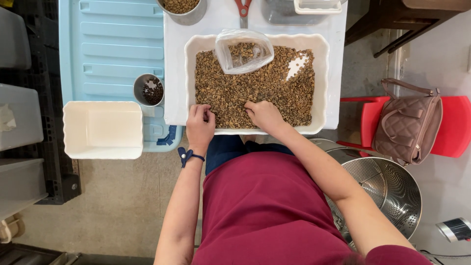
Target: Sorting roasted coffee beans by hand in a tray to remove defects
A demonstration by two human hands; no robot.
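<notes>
A white rectangular tray (321, 78) holds a thick layer of brown beans (255, 83). My left hand (200, 125) rests at the tray's near left edge, fingers curled into the beans. My right hand (265, 115) lies on the beans near the tray's front middle, fingers bent and touching them. A clear plastic scoop (244, 50) with some beans inside lies on the pile at the far side. A dark blue band sits on my left wrist.
An empty white tub (103, 130) and a small metal cup (148, 90) with dark beans stand left on a light blue lid (108, 44). A metal pot (182, 9), red-handled scissors (243, 10), a steel colander (387, 194) and a red stool (456, 125) with a brown handbag (407, 125) surround me.
</notes>
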